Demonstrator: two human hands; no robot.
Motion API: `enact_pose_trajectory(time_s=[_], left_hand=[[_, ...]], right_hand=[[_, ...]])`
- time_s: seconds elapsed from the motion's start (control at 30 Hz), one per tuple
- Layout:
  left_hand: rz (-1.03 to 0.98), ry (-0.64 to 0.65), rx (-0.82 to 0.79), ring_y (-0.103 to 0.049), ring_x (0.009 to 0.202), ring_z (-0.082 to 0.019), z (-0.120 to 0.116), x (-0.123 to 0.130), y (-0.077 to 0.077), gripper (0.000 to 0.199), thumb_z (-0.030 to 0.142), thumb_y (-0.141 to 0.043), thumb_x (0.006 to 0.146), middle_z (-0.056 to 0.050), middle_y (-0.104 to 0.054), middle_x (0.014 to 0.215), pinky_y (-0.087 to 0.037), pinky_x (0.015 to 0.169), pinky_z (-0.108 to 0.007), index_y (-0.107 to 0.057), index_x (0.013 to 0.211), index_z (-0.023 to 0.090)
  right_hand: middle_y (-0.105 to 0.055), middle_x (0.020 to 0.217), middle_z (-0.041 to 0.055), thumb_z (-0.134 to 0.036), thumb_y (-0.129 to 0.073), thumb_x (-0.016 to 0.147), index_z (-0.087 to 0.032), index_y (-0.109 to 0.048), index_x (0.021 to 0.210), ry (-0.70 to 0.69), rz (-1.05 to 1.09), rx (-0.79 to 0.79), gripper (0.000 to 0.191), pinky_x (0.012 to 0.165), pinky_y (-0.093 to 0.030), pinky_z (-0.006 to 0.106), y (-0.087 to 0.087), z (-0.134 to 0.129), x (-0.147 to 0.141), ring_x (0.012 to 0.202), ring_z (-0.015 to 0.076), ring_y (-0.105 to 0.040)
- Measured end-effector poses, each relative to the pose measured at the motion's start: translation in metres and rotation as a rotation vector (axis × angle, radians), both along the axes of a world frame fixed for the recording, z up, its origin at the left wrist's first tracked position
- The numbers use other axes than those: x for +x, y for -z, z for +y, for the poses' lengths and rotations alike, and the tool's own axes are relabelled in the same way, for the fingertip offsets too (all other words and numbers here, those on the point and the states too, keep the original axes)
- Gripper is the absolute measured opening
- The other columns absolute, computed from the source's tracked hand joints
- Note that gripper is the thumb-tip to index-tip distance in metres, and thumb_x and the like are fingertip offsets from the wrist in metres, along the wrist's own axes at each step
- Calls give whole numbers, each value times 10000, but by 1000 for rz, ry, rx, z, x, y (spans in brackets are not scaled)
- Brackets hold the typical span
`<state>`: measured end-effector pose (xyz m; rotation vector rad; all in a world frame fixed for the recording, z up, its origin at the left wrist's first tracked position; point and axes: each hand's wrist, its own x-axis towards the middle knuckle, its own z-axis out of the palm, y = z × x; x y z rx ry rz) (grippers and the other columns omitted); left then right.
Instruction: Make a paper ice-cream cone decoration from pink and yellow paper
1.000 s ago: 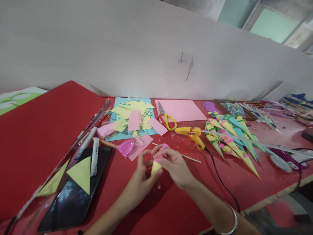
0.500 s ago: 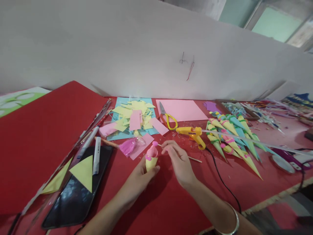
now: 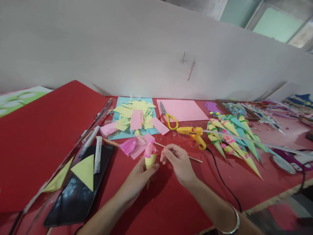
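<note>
My left hand [image 3: 137, 176] is wrapped round a small yellow paper cone [image 3: 150, 161], its point downward below my fingers. Pink trim runs along the cone's rim, and a pink rolled piece with a rounded tip [image 3: 151, 145] stands up out of its mouth. Just to the right, apart from the cone, my right hand [image 3: 177, 163] has its fingers curled in with the tips close together. Whether anything small sits between those tips is hidden. Behind the right hand a thin wooden stick [image 3: 195, 159] lies on the red table.
A yellow glue gun [image 3: 192, 131] with a long clear stick and black cord lies right of centre. Yellow-handled scissors [image 3: 172, 121], paper scraps [image 3: 135, 111] and pink sheets lie behind. Finished cones [image 3: 231, 130] are heaped right; a phone [image 3: 73, 199] and markers [image 3: 97, 155] lie left.
My right hand has drawn slightly down from the cone's pink top, and its fingers are more curled. The cone in my left hand has shifted slightly left and turned more upright.
</note>
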<state>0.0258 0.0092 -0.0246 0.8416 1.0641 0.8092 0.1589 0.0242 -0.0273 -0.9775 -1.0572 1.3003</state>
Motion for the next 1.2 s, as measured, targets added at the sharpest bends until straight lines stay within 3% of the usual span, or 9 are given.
enact_pose_trajectory(time_s=[0.23, 0.43, 0.57, 0.67, 0.9, 1.1, 1.2], left_hand=[[-15, 0, 6, -342, 536, -82, 0, -1, 1, 391, 316, -665, 668, 66, -429, 608, -290, 518, -216, -529, 1008, 178], [17, 6, 15, -357, 564, -92, 1, -2, 4, 381, 328, -651, 675, 56, -434, 632, -297, 528, -219, -536, 1006, 179], [-1, 8, 17, -388, 599, -104, 1, -2, 6, 405, 320, -667, 658, 45, -468, 671, -320, 563, -230, -547, 1019, 182], [-15, 6, 17, -409, 616, -111, 1, -1, 4, 406, 317, -666, 667, 42, -492, 679, -321, 579, -232, -554, 1036, 191], [-17, 2, 8, -364, 546, -89, 0, 0, 1, 337, 289, -663, 673, 54, -472, 646, -290, 540, -221, -552, 976, 191], [-14, 23, 28, -343, 541, -83, 0, -1, 6, 375, 317, -651, 694, 48, -440, 644, -263, 494, -216, -532, 1023, 180], [-47, 44, 32, -358, 558, -81, 0, -1, 6, 370, 300, -656, 695, 41, -463, 670, -291, 516, -212, -536, 1026, 187]], right_hand=[[-684, 748, -1, -232, -614, 708, -217, -685, 822, 20, -3, -46, 135, 675, -500, 247, 2, 1, -1, 683, 115, -614], [-628, 593, -34, -194, -601, 709, -211, -681, 711, 44, -36, 1, 82, 550, -471, 194, 2, 0, 1, 548, 81, -560], [-687, 778, -11, -172, -620, 685, -223, -684, 803, 11, -20, -27, 143, 689, -509, 231, 1, 0, 0, 704, 108, -625], [-696, 797, 2, -205, -620, 700, -217, -683, 842, -11, 7, -43, 155, 717, -519, 259, 1, -1, -1, 724, 123, -639], [-621, 601, -35, -208, -632, 684, -194, -641, 705, 18, -51, -18, 26, 522, -497, 207, -3, -3, -1, 509, 83, -563], [-655, 731, 5, -227, -625, 698, -193, -624, 772, 8, -54, -22, 81, 651, -525, 274, -3, -4, -2, 657, 134, -624], [-642, 755, 14, -212, -611, 718, -202, -652, 772, 10, -135, 52, 68, 678, -511, 289, -3, -5, -1, 702, 146, -615]])
